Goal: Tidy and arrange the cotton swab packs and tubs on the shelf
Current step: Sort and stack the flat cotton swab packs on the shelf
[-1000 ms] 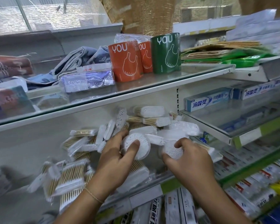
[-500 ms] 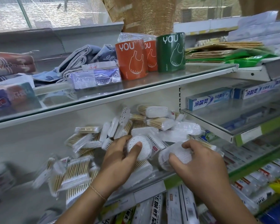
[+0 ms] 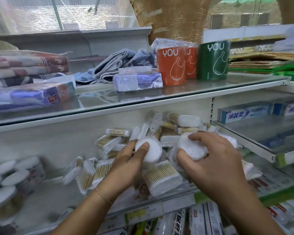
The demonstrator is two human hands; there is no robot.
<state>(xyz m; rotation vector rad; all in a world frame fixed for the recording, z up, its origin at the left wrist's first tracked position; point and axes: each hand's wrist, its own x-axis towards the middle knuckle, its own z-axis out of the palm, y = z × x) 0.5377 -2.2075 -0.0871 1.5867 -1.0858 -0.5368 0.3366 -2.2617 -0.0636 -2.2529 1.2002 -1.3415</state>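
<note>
The left hand [image 3: 126,168] clasps the left tub [image 3: 154,152], the right hand [image 3: 215,165] the right tub [image 3: 193,150] beside it, over swab packs [image 3: 161,177] heaped below; likely light, stiff, slick, best gripped round the wall.

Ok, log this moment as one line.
left hand: grips round white cotton-swab tub | right hand: grips second round white tub | clear rectangular swab packs: heaped beneath
</note>
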